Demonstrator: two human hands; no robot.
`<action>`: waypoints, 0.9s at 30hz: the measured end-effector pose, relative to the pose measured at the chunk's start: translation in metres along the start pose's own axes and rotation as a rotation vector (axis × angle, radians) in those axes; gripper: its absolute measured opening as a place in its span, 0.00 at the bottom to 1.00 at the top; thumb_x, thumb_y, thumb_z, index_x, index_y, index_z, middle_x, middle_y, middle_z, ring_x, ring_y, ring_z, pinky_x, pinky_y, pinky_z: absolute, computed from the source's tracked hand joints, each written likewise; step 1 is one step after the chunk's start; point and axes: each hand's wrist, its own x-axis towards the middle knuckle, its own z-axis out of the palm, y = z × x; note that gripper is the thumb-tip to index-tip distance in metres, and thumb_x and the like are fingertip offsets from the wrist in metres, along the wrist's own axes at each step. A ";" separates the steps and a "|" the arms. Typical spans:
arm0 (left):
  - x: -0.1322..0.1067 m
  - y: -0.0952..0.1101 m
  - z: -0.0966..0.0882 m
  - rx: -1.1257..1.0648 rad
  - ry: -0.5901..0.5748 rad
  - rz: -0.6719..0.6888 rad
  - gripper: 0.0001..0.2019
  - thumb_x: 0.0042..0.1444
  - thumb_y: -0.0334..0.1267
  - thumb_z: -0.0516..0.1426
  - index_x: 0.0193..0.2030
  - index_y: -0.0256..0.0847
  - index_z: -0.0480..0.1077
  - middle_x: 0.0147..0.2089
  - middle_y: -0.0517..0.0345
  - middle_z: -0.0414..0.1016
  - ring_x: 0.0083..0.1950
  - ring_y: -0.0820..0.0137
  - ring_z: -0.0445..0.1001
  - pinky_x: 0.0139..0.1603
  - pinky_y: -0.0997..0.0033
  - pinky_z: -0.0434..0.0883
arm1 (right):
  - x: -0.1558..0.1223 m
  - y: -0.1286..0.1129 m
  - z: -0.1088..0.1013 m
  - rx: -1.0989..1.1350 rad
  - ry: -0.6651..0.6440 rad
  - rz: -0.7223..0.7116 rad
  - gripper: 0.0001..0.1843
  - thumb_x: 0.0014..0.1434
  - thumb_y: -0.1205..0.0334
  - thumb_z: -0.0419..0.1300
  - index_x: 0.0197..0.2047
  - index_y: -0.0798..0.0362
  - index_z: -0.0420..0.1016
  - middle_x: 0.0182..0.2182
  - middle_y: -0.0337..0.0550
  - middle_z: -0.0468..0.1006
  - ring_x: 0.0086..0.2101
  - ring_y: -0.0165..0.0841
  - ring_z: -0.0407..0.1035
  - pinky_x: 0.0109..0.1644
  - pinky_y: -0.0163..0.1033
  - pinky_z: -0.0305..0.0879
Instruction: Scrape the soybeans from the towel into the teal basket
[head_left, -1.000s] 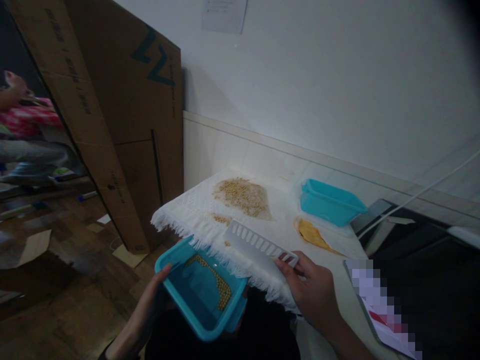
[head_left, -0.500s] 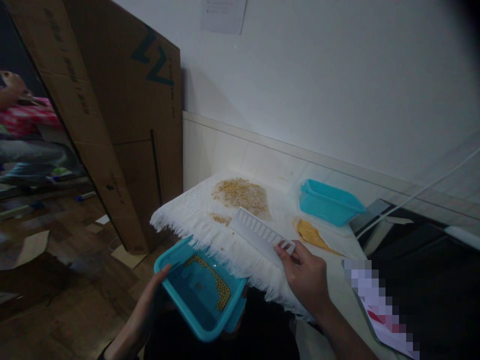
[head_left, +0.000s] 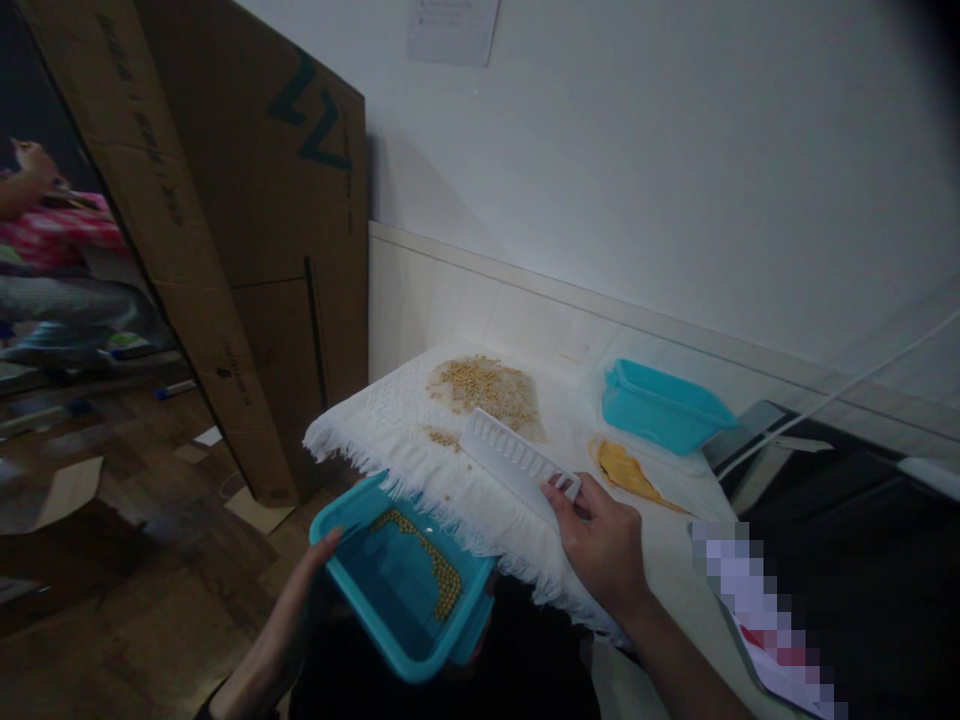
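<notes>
My left hand (head_left: 304, 575) grips the rim of a teal plastic basin (head_left: 375, 610) below the table's front edge. Soybeans (head_left: 442, 580) lie along one side of its bottom. With my right hand (head_left: 596, 535) I hold one end of a white slotted plastic strip (head_left: 510, 460), its far end resting close to a few loose beans (head_left: 442, 438) on the fringed white cloth (head_left: 375, 415). Behind it spreads a larger heap of soybeans (head_left: 480, 385), partly on what looks like clear plastic. The cloth's fringe hangs over the basin's back rim.
A second teal basin (head_left: 667, 405) stands at the back right of the table. In front of it lies a yellow-orange cloth or bag (head_left: 626, 468). A tall cardboard box (head_left: 285, 220) rises at the left. Beyond it another person's hand (head_left: 34, 170) shows.
My right hand and the slotted strip have shifted slightly to the left along the cloth. My left hand keeps the basin in about the same place.
</notes>
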 end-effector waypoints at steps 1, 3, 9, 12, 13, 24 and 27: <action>0.001 0.000 0.000 -0.010 0.012 -0.015 0.43 0.57 0.61 0.60 0.73 0.37 0.63 0.55 0.43 0.84 0.63 0.46 0.76 0.60 0.49 0.76 | 0.000 0.000 0.000 0.001 -0.002 0.002 0.18 0.68 0.47 0.57 0.33 0.50 0.74 0.24 0.43 0.82 0.23 0.36 0.78 0.27 0.34 0.69; 0.003 -0.002 -0.002 -0.022 0.017 -0.025 0.43 0.56 0.61 0.61 0.73 0.38 0.62 0.56 0.44 0.84 0.64 0.46 0.76 0.59 0.49 0.76 | 0.000 -0.001 -0.001 0.004 -0.010 0.000 0.18 0.68 0.48 0.57 0.32 0.50 0.74 0.24 0.42 0.82 0.23 0.36 0.78 0.27 0.34 0.69; 0.011 -0.008 -0.008 -0.040 -0.016 -0.010 0.46 0.55 0.61 0.62 0.73 0.32 0.60 0.57 0.41 0.83 0.66 0.48 0.73 0.54 0.57 0.80 | -0.003 -0.003 -0.002 0.027 -0.010 -0.006 0.17 0.68 0.49 0.57 0.32 0.50 0.74 0.24 0.42 0.82 0.24 0.36 0.79 0.27 0.33 0.70; 0.010 -0.008 -0.007 -0.023 -0.012 0.014 0.47 0.53 0.62 0.62 0.73 0.32 0.61 0.55 0.42 0.84 0.65 0.46 0.74 0.55 0.54 0.79 | -0.005 -0.004 -0.002 0.045 -0.019 -0.007 0.16 0.68 0.49 0.58 0.32 0.50 0.74 0.24 0.42 0.82 0.24 0.36 0.79 0.28 0.33 0.71; 0.009 -0.007 -0.005 -0.022 -0.011 0.015 0.47 0.53 0.62 0.62 0.73 0.33 0.61 0.55 0.42 0.85 0.65 0.46 0.75 0.56 0.53 0.79 | -0.006 -0.004 -0.002 0.050 -0.025 -0.007 0.16 0.68 0.50 0.57 0.32 0.50 0.74 0.24 0.42 0.82 0.24 0.36 0.79 0.28 0.33 0.71; 0.012 -0.004 -0.011 -0.008 0.011 -0.024 0.46 0.52 0.64 0.62 0.71 0.35 0.63 0.59 0.43 0.83 0.70 0.45 0.68 0.57 0.49 0.77 | -0.001 -0.010 0.007 0.119 -0.067 0.023 0.15 0.67 0.50 0.58 0.32 0.49 0.74 0.25 0.41 0.83 0.26 0.36 0.80 0.30 0.33 0.71; 0.012 -0.001 -0.011 -0.022 0.014 -0.038 0.46 0.52 0.65 0.62 0.71 0.36 0.63 0.58 0.44 0.83 0.69 0.46 0.70 0.58 0.50 0.76 | 0.000 -0.012 0.011 0.118 -0.072 0.019 0.14 0.67 0.52 0.58 0.32 0.50 0.74 0.26 0.42 0.83 0.26 0.35 0.80 0.30 0.33 0.71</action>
